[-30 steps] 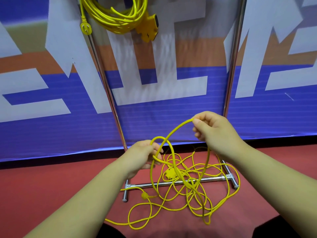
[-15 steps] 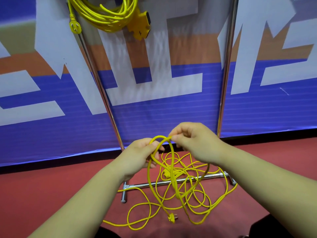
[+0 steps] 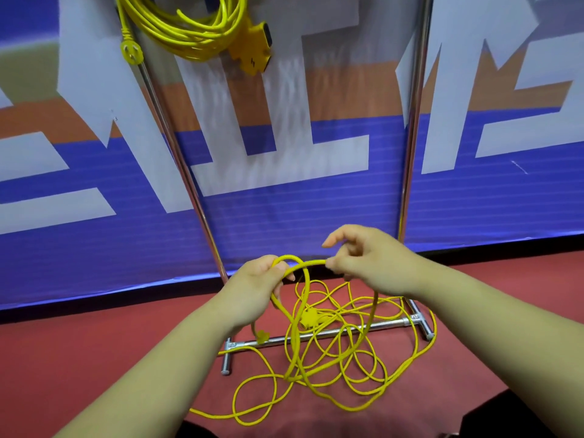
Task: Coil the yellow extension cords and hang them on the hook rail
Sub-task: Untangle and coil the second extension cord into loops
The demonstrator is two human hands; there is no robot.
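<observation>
A loose yellow extension cord (image 3: 344, 368) lies tangled on the red floor around the base of a metal rack. My left hand (image 3: 257, 287) grips two loops of it at chest height. My right hand (image 3: 363, 260) pinches the cord just right of the left hand, with its index finger lifted. From both hands the cord hangs down to the pile. A second yellow cord (image 3: 189, 23), coiled, hangs at the top of the rack with its plug (image 3: 132, 53) and socket block (image 3: 254, 53) dangling.
The rack's two chrome uprights (image 3: 410, 153) rise in front of a blue, white and orange banner wall (image 3: 284, 184). Its floor bar (image 3: 316, 335) with short feet runs under the cord pile. Red floor (image 3: 79, 358) spreads to the left and right.
My right hand has come down and left from a raised position to meet my left hand, bringing another loop of cord. The view has tilted slightly.
</observation>
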